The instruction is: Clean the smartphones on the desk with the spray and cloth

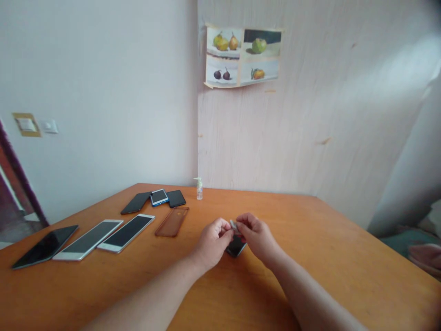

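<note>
Over the table, my left hand (214,241) and my right hand (257,235) meet fingertip to fingertip. Between them they pinch a small whitish piece (234,226), which looks thin and crumpled; its exact kind is too small to make out. Directly beneath, a dark-screened phone (236,247) shows only its near part, the rest being covered by my fingers. To the left of my hands, a translucent brown phone case (172,222) lies flat on the wood.
The orange-brown wooden table (303,257) meets the wall. A small pump bottle (199,189) stands upright near its back edge. On the left lie a white phone (127,233), a larger white device (88,240), a black tablet (45,247), a blue-edged phone (159,197) and other dark devices.
</note>
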Action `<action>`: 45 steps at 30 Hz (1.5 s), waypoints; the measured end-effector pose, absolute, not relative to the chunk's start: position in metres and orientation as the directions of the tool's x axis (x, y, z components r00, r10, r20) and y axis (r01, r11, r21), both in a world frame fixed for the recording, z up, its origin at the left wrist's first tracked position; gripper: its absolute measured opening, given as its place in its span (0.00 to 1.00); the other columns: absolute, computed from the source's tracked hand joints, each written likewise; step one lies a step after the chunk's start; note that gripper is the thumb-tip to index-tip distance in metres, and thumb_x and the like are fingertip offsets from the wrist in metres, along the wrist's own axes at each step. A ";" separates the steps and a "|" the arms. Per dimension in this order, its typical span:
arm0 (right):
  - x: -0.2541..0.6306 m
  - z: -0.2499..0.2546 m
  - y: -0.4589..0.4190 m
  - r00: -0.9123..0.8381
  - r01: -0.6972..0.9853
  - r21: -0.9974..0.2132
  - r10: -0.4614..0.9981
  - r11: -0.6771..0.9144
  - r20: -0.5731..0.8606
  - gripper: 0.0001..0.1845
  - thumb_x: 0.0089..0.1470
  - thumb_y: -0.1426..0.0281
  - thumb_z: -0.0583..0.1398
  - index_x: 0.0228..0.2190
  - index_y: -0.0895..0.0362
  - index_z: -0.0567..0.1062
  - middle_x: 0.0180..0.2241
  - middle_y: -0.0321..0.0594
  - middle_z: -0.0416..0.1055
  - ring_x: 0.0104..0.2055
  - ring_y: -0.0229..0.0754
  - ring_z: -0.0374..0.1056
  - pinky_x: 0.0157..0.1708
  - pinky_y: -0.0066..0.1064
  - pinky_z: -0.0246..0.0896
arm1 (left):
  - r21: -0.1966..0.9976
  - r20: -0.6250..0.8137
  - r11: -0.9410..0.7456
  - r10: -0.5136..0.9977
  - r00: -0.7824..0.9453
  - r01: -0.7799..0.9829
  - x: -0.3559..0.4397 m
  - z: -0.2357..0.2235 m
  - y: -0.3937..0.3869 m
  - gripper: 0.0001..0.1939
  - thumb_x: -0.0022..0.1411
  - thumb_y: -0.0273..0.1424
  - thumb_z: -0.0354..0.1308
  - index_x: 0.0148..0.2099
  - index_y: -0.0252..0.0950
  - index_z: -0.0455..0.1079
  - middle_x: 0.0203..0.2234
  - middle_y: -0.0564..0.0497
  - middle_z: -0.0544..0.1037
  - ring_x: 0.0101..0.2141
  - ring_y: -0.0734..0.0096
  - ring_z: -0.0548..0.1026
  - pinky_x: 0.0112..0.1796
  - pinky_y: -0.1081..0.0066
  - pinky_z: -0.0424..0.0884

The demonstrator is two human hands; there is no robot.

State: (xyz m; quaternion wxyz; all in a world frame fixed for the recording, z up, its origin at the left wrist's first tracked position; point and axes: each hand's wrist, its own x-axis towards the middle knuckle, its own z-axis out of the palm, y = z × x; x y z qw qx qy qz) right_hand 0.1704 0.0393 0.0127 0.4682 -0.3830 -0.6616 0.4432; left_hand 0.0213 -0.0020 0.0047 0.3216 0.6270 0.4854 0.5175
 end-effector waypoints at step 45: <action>0.194 -0.006 0.056 -0.409 0.643 -0.483 0.800 0.594 0.440 0.12 0.53 0.74 0.57 0.34 0.54 0.80 0.35 0.41 0.74 0.37 0.41 0.70 0.39 0.31 0.63 | 0.406 0.300 -0.150 0.954 0.023 0.901 0.015 0.000 -0.009 0.34 0.43 0.42 0.67 0.52 0.36 0.65 0.43 0.39 0.75 0.46 0.46 0.71 0.44 0.57 0.66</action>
